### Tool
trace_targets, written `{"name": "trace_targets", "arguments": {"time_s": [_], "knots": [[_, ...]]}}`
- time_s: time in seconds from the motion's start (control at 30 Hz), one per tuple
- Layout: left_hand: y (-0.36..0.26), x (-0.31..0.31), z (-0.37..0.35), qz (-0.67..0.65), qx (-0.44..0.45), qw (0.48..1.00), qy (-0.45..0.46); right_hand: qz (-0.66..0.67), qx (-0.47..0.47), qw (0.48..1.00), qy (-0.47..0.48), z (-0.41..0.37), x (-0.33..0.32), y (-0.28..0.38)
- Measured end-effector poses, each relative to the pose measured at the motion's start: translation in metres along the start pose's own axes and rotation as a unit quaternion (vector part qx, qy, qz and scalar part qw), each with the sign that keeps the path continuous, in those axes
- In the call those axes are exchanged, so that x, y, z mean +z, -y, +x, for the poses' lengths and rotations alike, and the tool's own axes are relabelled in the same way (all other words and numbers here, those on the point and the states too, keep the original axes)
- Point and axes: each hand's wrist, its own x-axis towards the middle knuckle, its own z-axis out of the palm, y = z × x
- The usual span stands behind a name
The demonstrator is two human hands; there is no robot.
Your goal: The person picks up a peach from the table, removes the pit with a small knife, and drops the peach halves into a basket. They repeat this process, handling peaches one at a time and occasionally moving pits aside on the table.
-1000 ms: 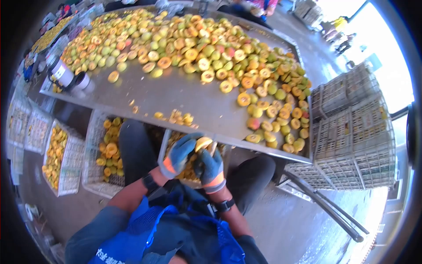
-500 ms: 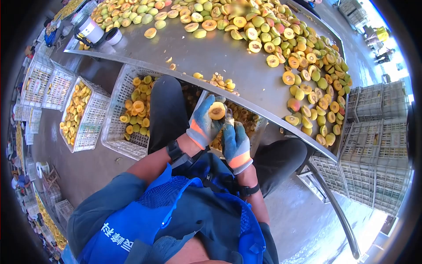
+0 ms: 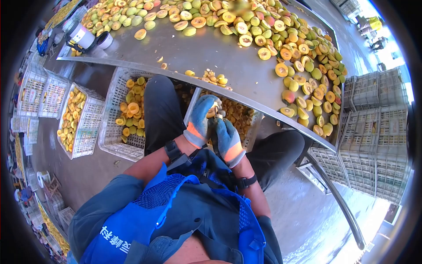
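My left hand (image 3: 201, 118), in a blue and grey glove with an orange band, is closed around a yellow peach half (image 3: 213, 109), now mostly covered by the fingers. Close beside it, my right hand (image 3: 229, 140), gloved alike, is closed on a small pitting tool, its metal tip at the fruit. Its handle is hidden in the fist. Both hands are above a crate of fruit pieces (image 3: 237, 115) between my knees, just below the edge of the metal table (image 3: 176, 50). Small fruit scraps (image 3: 213, 78) lie by that edge.
Many halved peaches (image 3: 303, 57) are heaped along the table's far and right sides. A white container (image 3: 82, 36) and a cup (image 3: 104, 40) stand at the left corner. A crate of peach halves (image 3: 121, 143) is beside my left knee; stacked crates (image 3: 367, 149) rise at right.
My left hand has turned, so the cut face of the peach half, visible before, is now largely hidden. The right hand has come closer, bringing the tool against the fruit. The view has shifted slightly.
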Motion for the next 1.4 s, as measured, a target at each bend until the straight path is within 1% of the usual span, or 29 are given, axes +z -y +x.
{"name": "trace_targets", "arguments": {"time_s": [0.1,0.2,0.23,0.27,0.33,0.43,0.53,0.63,0.7,0.77,0.8,0.83,0.9,0.93,1.0,1.07,1.1,1.17,1.2,1.27,1.37,1.4], "knots": [[-0.003,0.021,-0.006,-0.021,-0.007,0.999,-0.040,-0.021,0.042,0.999,0.021,0.003,-0.005,0.003],[0.001,0.019,-0.004,-0.051,-0.011,0.998,-0.037,-0.031,0.011,0.999,0.031,0.005,-0.006,-0.003],[0.003,0.017,-0.001,-0.046,-0.017,0.998,-0.029,-0.103,-0.098,0.990,0.021,0.011,-0.009,-0.017],[0.004,0.014,0.002,-0.041,-0.023,0.999,-0.021,-0.174,-0.204,0.963,0.011,0.020,-0.013,-0.040],[0.005,0.012,0.001,-0.041,-0.031,0.998,-0.023,-0.175,-0.069,0.982,0.037,0.012,-0.011,-0.020],[0.007,0.012,0.002,-0.054,-0.043,0.997,-0.035,-0.121,-0.051,0.990,0.044,0.009,-0.012,-0.018],[0.005,0.010,0.002,-0.049,-0.059,0.996,-0.039,-0.099,0.000,0.991,0.093,0.005,-0.016,-0.006],[0.008,0.007,-0.001,-0.034,-0.061,0.996,-0.054,0.002,0.098,0.989,0.115,-0.010,-0.012,0.023],[0.009,0.003,0.001,-0.031,-0.063,0.996,-0.052,-0.031,0.072,0.990,0.117,-0.009,-0.013,0.019],[0.014,-0.006,0.004,-0.010,-0.058,0.998,-0.036,-0.083,0.031,0.990,0.108,0.001,-0.015,-0.005],[0.014,-0.007,0.003,0.001,-0.055,0.998,-0.029,-0.115,-0.057,0.986,0.108,0.005,-0.015,-0.015],[0.016,-0.007,0.002,0.001,-0.046,0.998,-0.044,-0.146,-0.144,0.973,0.107,0.009,-0.015,-0.023],[0.020,-0.003,0.002,0.000,-0.025,0.997,-0.069,-0.133,-0.121,0.978,0.107,0.009,-0.019,-0.025],[0.022,-0.003,0.002,0.007,-0.020,0.997,-0.070,-0.087,-0.007,0.990,0.108,-0.001,-0.016,0.003],[0.025,-0.005,0.001,0.022,-0.011,0.997,-0.071,-0.024,0.113,0.987,0.115,-0.008,-0.018,0.016],[0.027,-0.007,0.001,0.022,-0.017,0.998,-0.055,0.005,0.123,0.984,0.128,-0.006,-0.023,0.010],[0.026,-0.006,0.001,0.022,-0.019,0.998,-0.046,-0.002,0.110,0.985,0.131,-0.006,-0.023,0.009],[0.023,-0.005,0.001,-0.008,-0.050,0.998,-0.044,-0.016,0.084,0.987,0.136,-0.005,-0.024,0.007],[0.019,-0.002,0.002,-0.023,-0.065,0.997,-0.042,-0.011,0.095,0.985,0.144,-0.006,-0.024,0.009],[0.013,0.003,0.000,0.029,-0.057,0.998,-0.029,-0.002,0.117,0.980,0.160,-0.010,-0.024,0.016],[0.014,-0.009,0.002,0.068,-0.065,0.996,-0.004,0.155,0.203,0.948,0.189,-0.006,-0.030,0.003],[0.015,-0.012,0.004,0.074,-0.070,0.995,0.006,0.176,0.205,0.942,0.198,-0.006,-0.030,0.001]]}}
